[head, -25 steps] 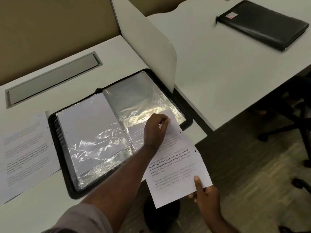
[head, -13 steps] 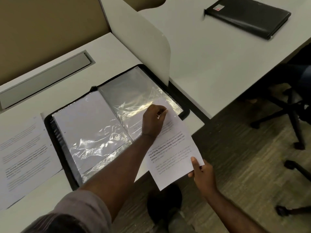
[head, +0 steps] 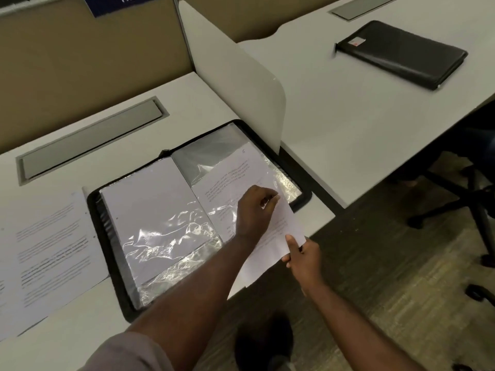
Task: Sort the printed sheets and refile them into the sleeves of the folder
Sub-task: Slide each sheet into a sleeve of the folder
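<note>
On the white desk (head: 203, 108), at center frame, the open folder (head: 112, 236) lies flat. The printed sheet (head: 241, 180) sits half inside its right sleeve (head: 211, 148). The left hand (head: 255, 210) pinches the sleeve edge; the right hand (head: 302, 254) pinches the sheet's lower corner. A closed black folder (head: 401, 53) rests upper right, and loose pages (head: 45, 250) lie at the left.

The left hand (head: 254, 210) is covering the middle of the printed sheet (head: 241, 175), whose small lines of text are blurring past reading, and whether its upper part is lying inside the folder (head: 107, 236) sleeve or on top is not showing. The loose pages (head: 45, 250) at left are running off the picture's edge, their print smearing into grey bars. At top, a blue sign (head: 126, 2) is being cropped, leaving its number only partly showing.
</note>
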Motion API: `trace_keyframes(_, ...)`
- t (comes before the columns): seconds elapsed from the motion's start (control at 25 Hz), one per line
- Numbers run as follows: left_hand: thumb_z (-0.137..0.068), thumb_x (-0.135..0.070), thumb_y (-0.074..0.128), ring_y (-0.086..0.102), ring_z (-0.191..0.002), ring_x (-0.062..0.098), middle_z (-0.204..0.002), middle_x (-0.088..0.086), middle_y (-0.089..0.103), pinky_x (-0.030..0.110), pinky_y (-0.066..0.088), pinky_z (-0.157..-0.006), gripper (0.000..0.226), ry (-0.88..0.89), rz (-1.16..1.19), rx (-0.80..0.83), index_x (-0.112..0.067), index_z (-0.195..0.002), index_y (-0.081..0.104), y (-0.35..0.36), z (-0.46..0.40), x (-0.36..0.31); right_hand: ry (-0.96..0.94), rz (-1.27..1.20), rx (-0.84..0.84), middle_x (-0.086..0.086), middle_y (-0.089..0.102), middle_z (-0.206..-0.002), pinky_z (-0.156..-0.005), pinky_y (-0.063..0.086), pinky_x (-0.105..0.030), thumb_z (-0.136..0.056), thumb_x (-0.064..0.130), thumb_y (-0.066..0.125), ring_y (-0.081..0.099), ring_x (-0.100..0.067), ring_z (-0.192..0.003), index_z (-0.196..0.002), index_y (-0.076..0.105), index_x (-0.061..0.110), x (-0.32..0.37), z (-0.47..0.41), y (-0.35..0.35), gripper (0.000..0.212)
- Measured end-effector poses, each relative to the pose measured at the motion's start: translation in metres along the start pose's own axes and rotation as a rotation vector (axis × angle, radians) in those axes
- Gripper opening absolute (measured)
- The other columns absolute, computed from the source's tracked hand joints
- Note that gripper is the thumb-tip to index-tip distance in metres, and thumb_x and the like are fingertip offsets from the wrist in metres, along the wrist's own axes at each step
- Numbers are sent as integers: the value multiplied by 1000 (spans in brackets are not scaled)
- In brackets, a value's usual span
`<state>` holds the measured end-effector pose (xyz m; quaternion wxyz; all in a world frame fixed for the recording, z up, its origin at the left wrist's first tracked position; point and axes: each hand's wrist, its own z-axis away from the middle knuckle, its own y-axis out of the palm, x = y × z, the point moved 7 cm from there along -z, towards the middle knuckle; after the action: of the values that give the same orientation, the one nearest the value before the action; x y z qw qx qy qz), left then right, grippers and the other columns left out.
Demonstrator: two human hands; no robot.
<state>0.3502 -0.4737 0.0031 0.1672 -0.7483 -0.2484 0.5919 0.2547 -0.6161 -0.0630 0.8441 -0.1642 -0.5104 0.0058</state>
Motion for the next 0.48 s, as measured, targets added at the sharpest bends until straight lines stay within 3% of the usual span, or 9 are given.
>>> trace_keyframes(0.16, -86, -18, 73, 55, -75, 0, -85, -8, 65, 10, 42, -69, 7, -43, 34, 72, -14, -92, 74, -10, -7, 2, -64, 47, 0, -5, 70, -88, -65, 57, -19, -93, 27, 58, 65, -4, -67, -113, 59, 5, 33, -20, 21, 29)
trace_keyframes(0.28, -85, -17, 74, 61, -77, 7, -87, -3, 68, 20, 51, -69, 7, -75, 85, 137, -14, -92, 74, -17, -11, 2, -134, -21, 25, -1, 63, -102, -53, 47, -6, -94, 15, 60, 61, 1, -68, -133, 47, 8, 58, -35, 37, 42)
trace_keyframes(0.4, -84, -17, 75, 66, -79, 11, -85, -3, 70, 31, 57, -73, 7, -156, 171, 148, -16, -90, 74, -21, -11, 1, -190, -32, 105, -8, 60, -96, -59, 50, -14, -99, 7, 46, 64, -15, -83, -114, 56, 7, 78, -54, 54, 18)
trace_keyframes(0.48, -82, -18, 77, 66, -80, 9, -82, -13, 68, 31, 57, -75, 8, -157, 197, 128, -18, -90, 75, -24, -12, -1, -191, -5, 68, -16, 58, -90, -69, 51, -22, -97, 5, 35, 60, -26, -89, -96, 60, 1, 85, -68, 62, 25)
